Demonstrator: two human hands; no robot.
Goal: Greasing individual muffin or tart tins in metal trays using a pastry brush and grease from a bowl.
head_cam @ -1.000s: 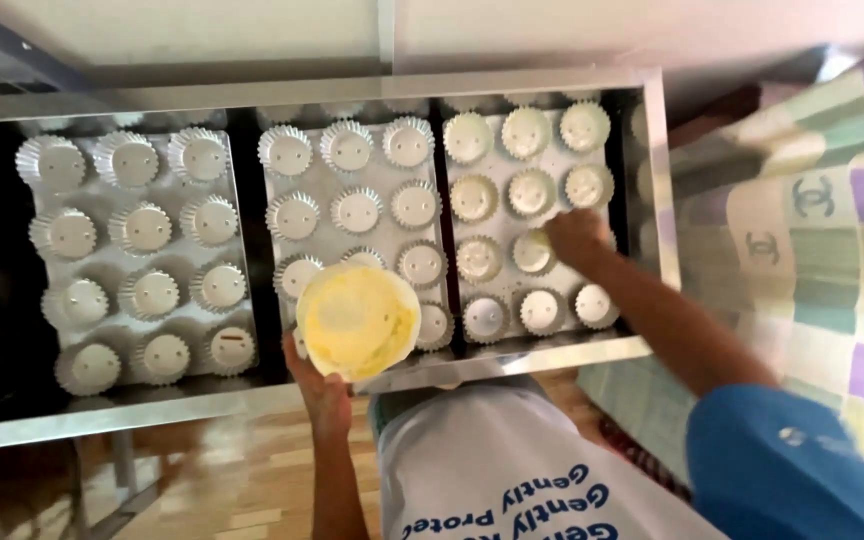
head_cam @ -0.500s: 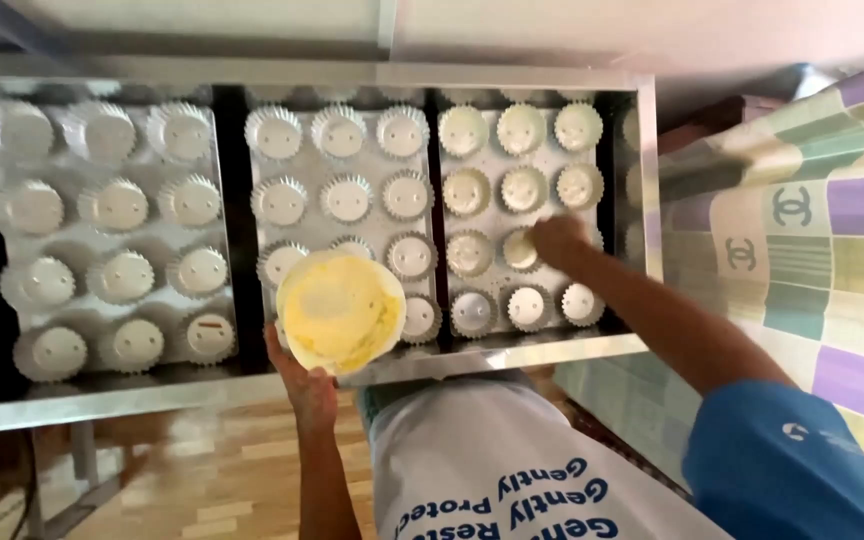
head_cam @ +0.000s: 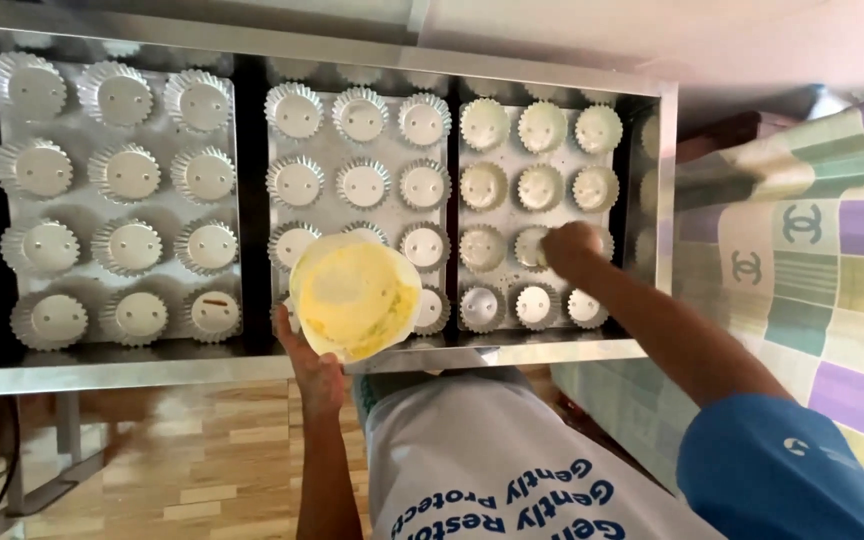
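we keep the bowl (head_cam: 355, 296) cupped in our left hand (head_cam: 314, 368), near the work; our right hand (head_cam: 569, 248), fingers closed, presses a mould (head_cam: 534, 246) on the right tray (head_cam: 535, 215).

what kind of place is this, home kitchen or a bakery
Probably a small bakery or home baking setup: three metal trays of fluted tin cake moulds sit in a steel-framed rack, the left hand holds a round plastic bowl of yellow batter, and the right hand reaches into the right tray's moulds.
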